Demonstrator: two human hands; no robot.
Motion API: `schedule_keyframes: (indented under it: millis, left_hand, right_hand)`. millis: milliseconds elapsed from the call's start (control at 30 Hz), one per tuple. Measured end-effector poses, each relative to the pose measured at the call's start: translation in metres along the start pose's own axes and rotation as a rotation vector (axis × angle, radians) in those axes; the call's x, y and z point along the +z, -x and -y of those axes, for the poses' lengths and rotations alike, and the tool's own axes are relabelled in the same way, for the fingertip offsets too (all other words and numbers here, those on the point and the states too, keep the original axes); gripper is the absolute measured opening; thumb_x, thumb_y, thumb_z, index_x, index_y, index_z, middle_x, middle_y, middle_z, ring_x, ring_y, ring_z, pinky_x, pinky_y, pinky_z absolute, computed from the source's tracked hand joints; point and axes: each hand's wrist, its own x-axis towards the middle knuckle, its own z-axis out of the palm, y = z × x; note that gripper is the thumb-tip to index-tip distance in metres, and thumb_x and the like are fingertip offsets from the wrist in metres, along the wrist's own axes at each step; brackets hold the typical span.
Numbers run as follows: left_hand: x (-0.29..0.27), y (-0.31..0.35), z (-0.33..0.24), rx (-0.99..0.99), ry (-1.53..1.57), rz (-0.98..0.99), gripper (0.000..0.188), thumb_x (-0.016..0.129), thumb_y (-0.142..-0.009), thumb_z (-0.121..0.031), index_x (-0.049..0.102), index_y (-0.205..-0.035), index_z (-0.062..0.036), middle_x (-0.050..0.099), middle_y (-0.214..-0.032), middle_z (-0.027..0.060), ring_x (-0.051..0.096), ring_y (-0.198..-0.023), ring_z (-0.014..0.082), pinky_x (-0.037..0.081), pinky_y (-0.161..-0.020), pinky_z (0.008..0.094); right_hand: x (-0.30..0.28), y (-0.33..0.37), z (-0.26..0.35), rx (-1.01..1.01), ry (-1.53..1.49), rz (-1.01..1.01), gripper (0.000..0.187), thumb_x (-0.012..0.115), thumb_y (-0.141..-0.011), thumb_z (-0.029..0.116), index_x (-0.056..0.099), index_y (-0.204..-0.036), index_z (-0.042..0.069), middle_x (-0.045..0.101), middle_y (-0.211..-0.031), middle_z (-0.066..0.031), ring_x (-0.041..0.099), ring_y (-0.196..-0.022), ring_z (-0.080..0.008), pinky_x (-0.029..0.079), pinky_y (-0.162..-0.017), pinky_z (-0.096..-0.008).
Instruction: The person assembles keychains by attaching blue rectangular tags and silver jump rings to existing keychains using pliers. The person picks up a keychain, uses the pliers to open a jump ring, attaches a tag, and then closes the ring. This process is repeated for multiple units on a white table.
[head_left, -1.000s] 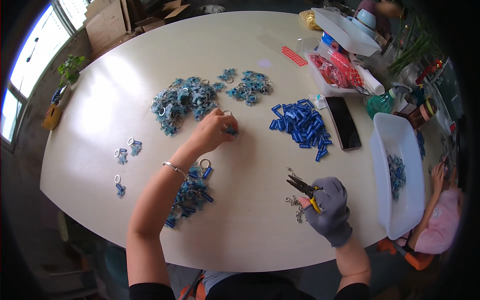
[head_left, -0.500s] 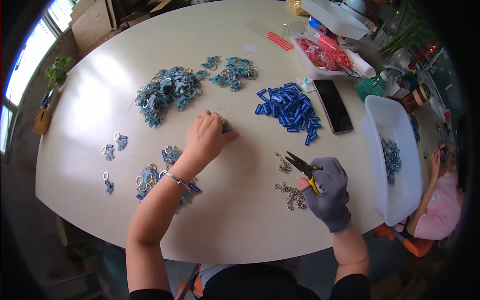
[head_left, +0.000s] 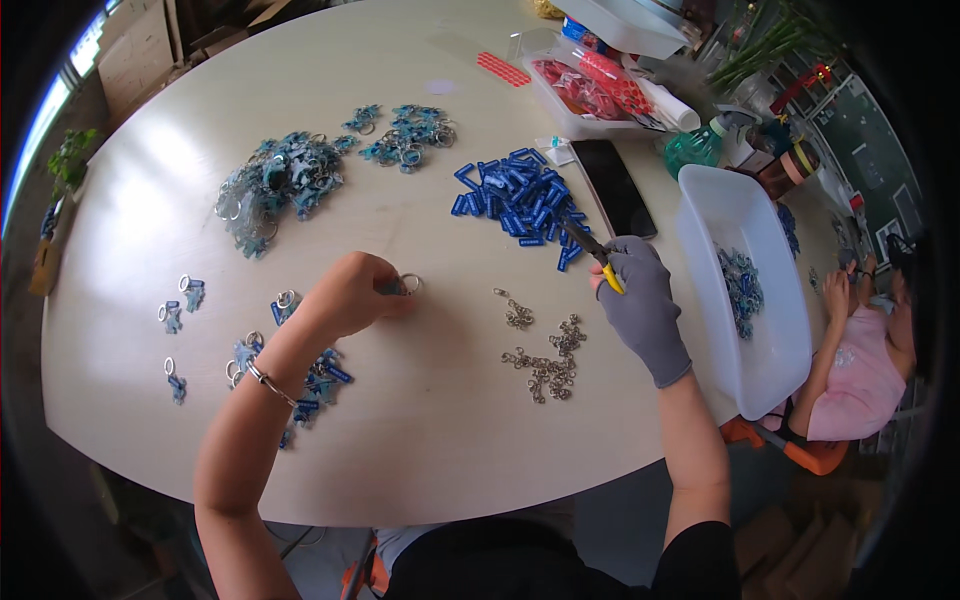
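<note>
By the blue tags (head_left: 520,195) now: pliers (head_left: 614,279), gripped in gloved right hand (head_left: 642,295), moved up from the chains (head_left: 545,375). Left hand (head_left: 355,290), well apart, pinches ringed charm (head_left: 393,287) over table (head_left: 450,440). Probably tag-picking step.

Bright window (head_left: 42,140) at ten o'clock, light glaring off pale, curved worktop (head_left: 450,455); orange chair (head_left: 822,458) at four; green panel (head_left: 862,135) at two.

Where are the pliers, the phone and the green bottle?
Pliers (head_left: 598,252): head view, near the joint.
Phone (head_left: 613,190): head view, middle of the dark screen.
Green bottle (head_left: 692,150): head view, on its body.
</note>
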Motion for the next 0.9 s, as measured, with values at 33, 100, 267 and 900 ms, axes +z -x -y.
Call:
schedule_keyframes:
  millis: [33, 100, 267, 900]
  left_hand:
    - [0.003, 0.002, 0.003, -0.011, 0.132, 0.032, 0.020, 0.075, -0.078, -0.016, 0.067, -0.085, 0.0021, 0.063, -0.067, 0.0057, 0.056, -0.060, 0.0117, 0.046, -0.058, 0.0274]
    - [0.010, 0.008, 0.006, -0.035, 0.382, 0.085, 0.018, 0.074, -0.080, -0.015, 0.067, -0.087, 0.0005, 0.063, -0.071, 0.0025, 0.056, -0.062, 0.0093, 0.046, -0.059, 0.0241]
    - [0.032, 0.031, 0.002, -0.109, 0.837, 0.160, 0.016, 0.075, -0.083, -0.014, 0.068, -0.092, -0.0036, 0.064, -0.083, -0.0015, 0.058, -0.073, 0.0059, 0.046, -0.066, 0.0199]
    - [0.061, 0.054, 0.008, -0.011, 1.048, 0.159, 0.019, 0.073, -0.085, -0.010, 0.067, -0.102, -0.0035, 0.065, -0.088, -0.0014, 0.061, -0.081, 0.0061, 0.048, -0.073, 0.0213]
  right_hand:
    - [0.003, -0.006, -0.005, -0.039, 0.044, 0.007, 0.007, 0.070, -0.072, 0.001, 0.063, -0.073, -0.001, 0.061, -0.092, -0.0114, 0.057, -0.090, -0.0306, 0.047, -0.076, -0.0398]
    - [0.007, -0.011, -0.007, -0.108, 0.074, 0.047, 0.007, 0.070, -0.072, 0.001, 0.064, -0.074, -0.001, 0.061, -0.094, -0.0108, 0.056, -0.093, -0.0299, 0.047, -0.077, -0.0397]
    - [0.019, -0.012, 0.020, -0.270, 0.024, 0.190, 0.010, 0.072, -0.071, 0.003, 0.065, -0.076, -0.001, 0.061, -0.094, -0.0099, 0.056, -0.092, -0.0283, 0.047, -0.077, -0.0386]
    - [0.021, -0.005, 0.059, -0.237, 0.084, 0.260, 0.013, 0.072, -0.071, 0.006, 0.064, -0.079, 0.001, 0.057, -0.097, -0.0104, 0.053, -0.094, -0.0293, 0.044, -0.081, -0.0402]
